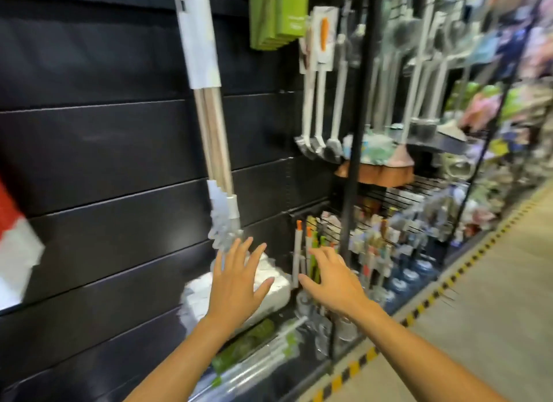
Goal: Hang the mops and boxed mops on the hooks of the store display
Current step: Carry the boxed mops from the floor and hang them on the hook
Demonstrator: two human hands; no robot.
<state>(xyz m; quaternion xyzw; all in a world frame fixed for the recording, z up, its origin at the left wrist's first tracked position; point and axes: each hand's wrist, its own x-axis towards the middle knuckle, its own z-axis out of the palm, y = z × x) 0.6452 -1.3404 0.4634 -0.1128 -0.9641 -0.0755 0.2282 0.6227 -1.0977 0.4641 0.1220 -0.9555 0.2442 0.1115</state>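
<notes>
Wooden-handled mops hang bunched on the black slatted wall, their soft white heads low near its right edge. The left hand is spread flat before those heads, contact unclear. The right hand, fingers splayed and empty, hovers beside slim orange-tipped sticks.

No legible txt, labels or nos. anywhere; pkg print too blurred.

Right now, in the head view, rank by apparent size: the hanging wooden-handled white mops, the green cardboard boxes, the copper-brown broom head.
1. wooden-handled white mops, largest.
2. green cardboard boxes, cropped.
3. copper-brown broom head; near-tie with boxes, farther off.
</notes>
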